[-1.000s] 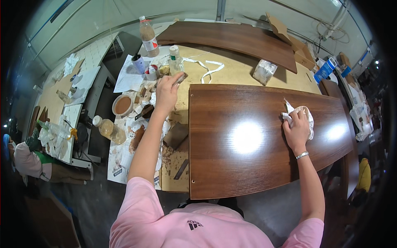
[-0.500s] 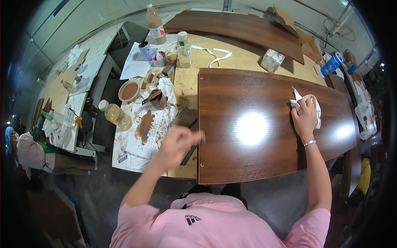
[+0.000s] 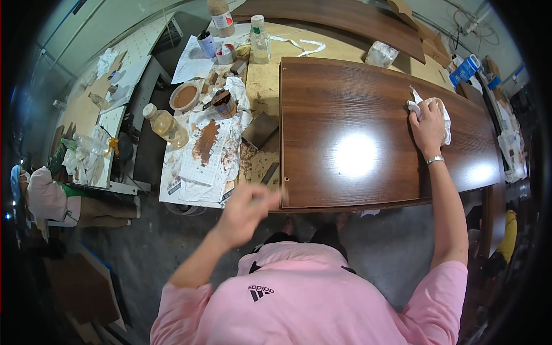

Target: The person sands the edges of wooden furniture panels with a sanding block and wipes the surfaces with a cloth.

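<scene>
A brown wood-grain panel (image 3: 328, 109) lies on the table in front of me, its glossy surface catching bright reflections. My right hand (image 3: 428, 126) is closed over a crumpled white cloth (image 3: 444, 118) and presses it on the right part of the panel. At the panel's near left corner is my left hand (image 3: 246, 214), its fingers smeared by motion. Whether those fingers touch the edge or hold anything cannot be made out. Left of the panel, a dark flat block (image 3: 261, 131) and a thin dark strip (image 3: 269, 173) lie on the tabletop.
Stained paper (image 3: 195, 167) on the left bears a brown-smeared can (image 3: 224, 104), a tub of brown paste (image 3: 185, 96) and a capped bottle (image 3: 167, 126). Another brown panel (image 3: 339, 26) lies behind. A wrapped block (image 3: 381, 54) sits between the panels. A person (image 3: 49, 195) is at far left.
My left hand has moved nearer along the panel's left edge to its front corner. The table sits higher in the picture. My right hand and cloth stay at about the same spot.
</scene>
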The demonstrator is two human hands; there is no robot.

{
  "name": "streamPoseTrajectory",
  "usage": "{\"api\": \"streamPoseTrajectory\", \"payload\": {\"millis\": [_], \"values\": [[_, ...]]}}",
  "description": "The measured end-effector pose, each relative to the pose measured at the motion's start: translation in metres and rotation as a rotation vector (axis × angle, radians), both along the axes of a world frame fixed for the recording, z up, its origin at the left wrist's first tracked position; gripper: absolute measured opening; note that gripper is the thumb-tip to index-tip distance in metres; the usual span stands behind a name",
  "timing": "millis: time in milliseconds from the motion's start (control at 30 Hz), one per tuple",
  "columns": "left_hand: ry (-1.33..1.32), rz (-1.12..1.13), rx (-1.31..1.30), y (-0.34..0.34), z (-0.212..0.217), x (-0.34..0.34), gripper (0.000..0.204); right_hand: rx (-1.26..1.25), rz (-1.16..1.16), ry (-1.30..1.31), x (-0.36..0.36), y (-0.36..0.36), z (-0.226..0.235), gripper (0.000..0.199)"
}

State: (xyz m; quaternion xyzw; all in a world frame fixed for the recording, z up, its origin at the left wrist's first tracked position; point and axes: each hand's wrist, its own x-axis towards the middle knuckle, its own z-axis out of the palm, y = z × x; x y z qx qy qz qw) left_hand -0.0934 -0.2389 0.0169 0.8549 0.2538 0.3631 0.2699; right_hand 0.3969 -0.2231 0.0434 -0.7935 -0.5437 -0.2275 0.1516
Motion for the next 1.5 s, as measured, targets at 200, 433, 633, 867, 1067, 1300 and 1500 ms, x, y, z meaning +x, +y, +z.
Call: {"api": "streamPoseTrajectory", "payload": {"millis": [200,433,633,867,1067,1300,1500], "values": [[0.015,0.020,-0.061,-0.036,0.021,-0.024,0.047,0.003,0.000,-0.047,-0.004,-0.002,0.002,0.026],[-0.591,-0.007,-0.789,0.010,0.056,0.041,0.025,-0.073,0.509,0.756,-0.115,-0.007,0.038,0.039],[-0.714,-0.473,-1.189,0.035,0.071,0.112,0.030,-0.209,1.104,1.570,-0.164,-0.028,0.078,0.047],[-0.180,-0.371,-0.646,0.071,0.091,0.139,0.014,0.088,0.888,1.827,-0.125,-0.040,0.060,0.032],[0.398,0.018,0.265,0.143,0.067,0.212,0.071,0.577,0.290,1.608,-0.085,-0.023,0.020,0.013],[0.471,-0.491,0.275,0.036,0.048,0.097,0.071,0.488,0.268,1.473,-0.080,-0.026,0.005,0.008],[0.200,0.132,0.210,0.174,0.041,0.049,0.046,0.447,0.340,1.456,-0.089,-0.020,0.008,0.007]]}}
